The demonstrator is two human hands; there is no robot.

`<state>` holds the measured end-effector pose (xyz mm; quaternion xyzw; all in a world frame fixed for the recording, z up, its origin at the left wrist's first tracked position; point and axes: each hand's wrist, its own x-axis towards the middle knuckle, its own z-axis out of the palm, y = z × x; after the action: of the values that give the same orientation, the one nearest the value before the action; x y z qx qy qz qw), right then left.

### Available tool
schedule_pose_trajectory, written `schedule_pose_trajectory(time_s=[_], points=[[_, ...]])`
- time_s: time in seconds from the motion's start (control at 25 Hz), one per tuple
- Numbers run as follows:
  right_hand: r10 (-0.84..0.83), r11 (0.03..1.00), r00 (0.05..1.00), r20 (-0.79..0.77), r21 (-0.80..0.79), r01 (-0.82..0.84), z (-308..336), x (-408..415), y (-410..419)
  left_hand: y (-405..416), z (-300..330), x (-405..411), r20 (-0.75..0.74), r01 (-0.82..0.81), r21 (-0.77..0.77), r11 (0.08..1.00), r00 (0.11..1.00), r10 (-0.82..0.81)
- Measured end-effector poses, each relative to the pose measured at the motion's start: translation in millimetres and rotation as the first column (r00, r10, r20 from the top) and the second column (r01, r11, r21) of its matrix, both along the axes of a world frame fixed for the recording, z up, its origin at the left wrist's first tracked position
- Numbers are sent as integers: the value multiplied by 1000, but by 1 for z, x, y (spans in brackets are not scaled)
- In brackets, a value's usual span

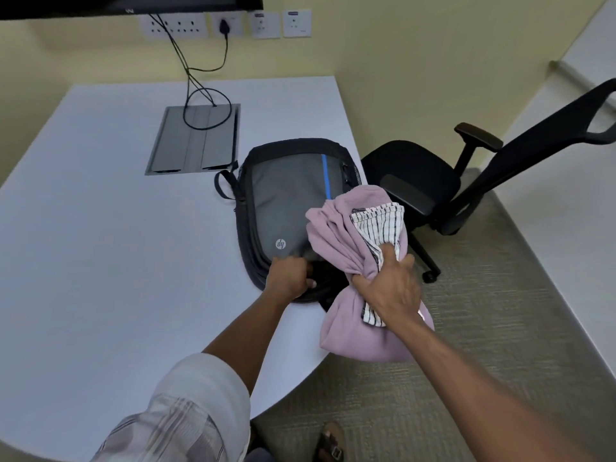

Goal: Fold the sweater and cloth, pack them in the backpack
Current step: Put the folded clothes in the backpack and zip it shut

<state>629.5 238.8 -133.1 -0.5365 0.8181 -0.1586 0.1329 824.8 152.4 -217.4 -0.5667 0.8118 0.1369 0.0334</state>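
A grey and black backpack point(283, 208) with a blue stripe lies flat on the white table point(100, 228), near its right edge. My left hand point(289, 274) grips the backpack's near edge by its dark opening. My right hand point(390, 288) holds a bundle just right of the bag, over the table's edge. The bundle is a mauve sweater point(353, 341) with a white cloth with dark stripes point(380, 225) folded against it. Both pieces are bunched together under my fingers.
A black office chair point(433, 185) stands on the carpet to the right of the table. A grey cable hatch point(196, 138) with black cables sits in the tabletop behind the backpack. Wall sockets point(230, 25) are at the back. My sandalled foot point(330, 445) shows below.
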Motion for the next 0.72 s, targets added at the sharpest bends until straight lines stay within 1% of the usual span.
schedule_pose_trajectory(time_s=[0.08, 0.2, 0.24, 0.32, 0.48, 0.6, 0.64, 0.72], points=[[-12, 1000, 1000, -2, -12, 12, -1, -6, -1, -3, -5, -4, 16, 13, 4, 1000, 1000, -13], [-24, 1000, 1000, 12, -16, 24, -3, -7, -3, -4, -7, -9, 24, 81, -74, 994, 997, -80], [-28, 999, 999, 17, -20, 29, -3, -7, -5, -4, -7, -10, 20, 96, -99, 990, 995, -94], [-29, 999, 999, 17, -22, 30, -5, -6, -6, -4, -7, -11, -32, 69, -118, 991, 997, -73], [-32, 999, 998, 54, -15, 33, -9, -7, -6, -5, -3, -8, -180, 25, -57, 998, 983, -35], [-34, 999, 997, 69, -2, 34, -11, -10, -3, -7, 1, -5, -362, -38, 99, 994, 929, 72], [-32, 999, 997, 70, 0, 32, -11, -12, -2, -7, 2, -5, -374, -44, 147, 988, 922, 96], [-32, 999, 997, 70, -1, 32, -11, -14, -1, -9, 0, -7, -325, -37, 207, 978, 940, 104]])
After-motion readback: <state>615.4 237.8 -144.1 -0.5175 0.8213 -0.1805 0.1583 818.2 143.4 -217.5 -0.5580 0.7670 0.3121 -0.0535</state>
